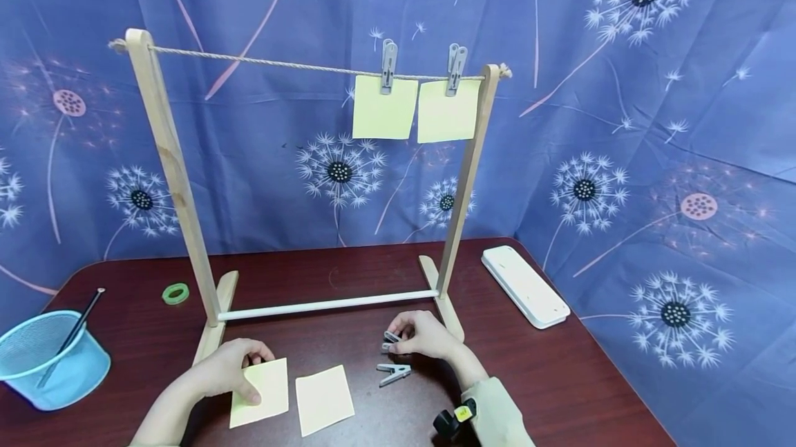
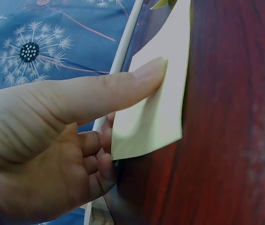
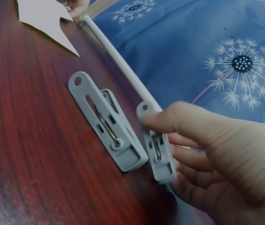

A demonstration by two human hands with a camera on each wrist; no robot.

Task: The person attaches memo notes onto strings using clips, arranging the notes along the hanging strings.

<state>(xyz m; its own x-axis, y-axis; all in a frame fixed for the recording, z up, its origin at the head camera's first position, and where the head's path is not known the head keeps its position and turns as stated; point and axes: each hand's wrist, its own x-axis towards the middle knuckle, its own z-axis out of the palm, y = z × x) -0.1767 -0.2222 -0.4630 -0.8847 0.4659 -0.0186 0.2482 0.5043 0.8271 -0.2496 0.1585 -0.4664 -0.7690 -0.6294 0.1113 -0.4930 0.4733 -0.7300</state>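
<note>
My left hand (image 1: 225,368) pinches a pale yellow paper note (image 1: 271,387), thumb on its face and fingers behind it. The left wrist view shows that note (image 2: 146,124) bent slightly and lifted at an angle over the table. A second yellow note (image 1: 325,400) lies on the table just right of it. With thumb and fingers, my right hand (image 1: 430,335) grips a grey plastic clothespin (image 3: 159,157) by its handle end. Beside it on the tabletop lies another grey clothespin (image 3: 106,124), resting on its side.
A wooden frame (image 1: 177,184) with a white bottom bar (image 1: 329,305) stands behind the hands. From its rope (image 1: 261,61), two clothespins hold notes (image 1: 384,112) at the right. Around it are a green tape roll (image 1: 175,293), a blue mesh cup (image 1: 81,371) and a white case (image 1: 525,287).
</note>
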